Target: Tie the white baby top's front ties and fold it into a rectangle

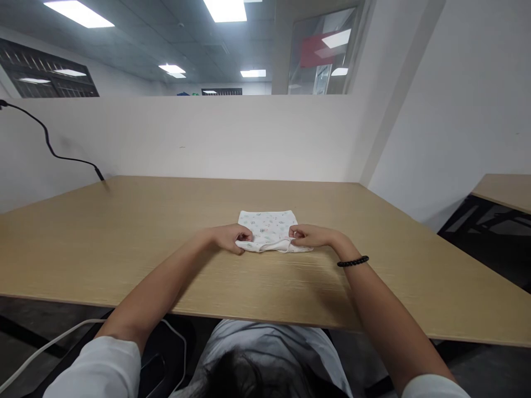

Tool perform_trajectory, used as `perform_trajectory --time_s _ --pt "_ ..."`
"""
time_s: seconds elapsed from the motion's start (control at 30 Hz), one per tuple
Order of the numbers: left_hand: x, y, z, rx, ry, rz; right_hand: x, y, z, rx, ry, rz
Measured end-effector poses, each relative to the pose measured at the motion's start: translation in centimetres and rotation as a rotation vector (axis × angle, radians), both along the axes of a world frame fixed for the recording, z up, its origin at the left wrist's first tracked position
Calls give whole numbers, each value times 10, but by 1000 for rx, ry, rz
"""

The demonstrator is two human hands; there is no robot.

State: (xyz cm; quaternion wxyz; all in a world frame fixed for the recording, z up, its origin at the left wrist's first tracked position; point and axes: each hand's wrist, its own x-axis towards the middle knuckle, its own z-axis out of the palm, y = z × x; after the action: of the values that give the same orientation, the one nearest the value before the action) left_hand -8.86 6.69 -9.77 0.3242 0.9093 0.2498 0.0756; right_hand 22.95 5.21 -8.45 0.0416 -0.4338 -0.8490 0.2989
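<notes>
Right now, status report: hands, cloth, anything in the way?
Left hand at left side of cloth, right hand at its right; grip unclear. Cloth on table, near edge rumpled. Black cord far left, away from cloth.

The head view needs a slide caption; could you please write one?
Left hand and right hand hold the near part of a patterned white cloth on a wood-toned table.

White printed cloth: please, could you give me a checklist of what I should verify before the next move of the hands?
1. White printed cloth resting on the table: ok.
2. Left hand at the near left corner: ok.
3. Right hand at the right side: ok.
4. Near edge smooth: not ok, it is wavy.
5. Black bracelet clear of the cloth: ok.
6. Firmness of both grips: cannot tell.
</notes>
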Motion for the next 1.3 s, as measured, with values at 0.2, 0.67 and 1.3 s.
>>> perform_trajectory --time_s 0.2,0.67,1.3 --pt "-9 10 -2 -36 -117 75 16 10 -9 -134 -19 11" --pt "-12 13 -6 -183 -278 103 25 7 11 -87 263 46" --pt "3 40 -51 -556 -663 788 -5 46 -61 -145 887 -600"
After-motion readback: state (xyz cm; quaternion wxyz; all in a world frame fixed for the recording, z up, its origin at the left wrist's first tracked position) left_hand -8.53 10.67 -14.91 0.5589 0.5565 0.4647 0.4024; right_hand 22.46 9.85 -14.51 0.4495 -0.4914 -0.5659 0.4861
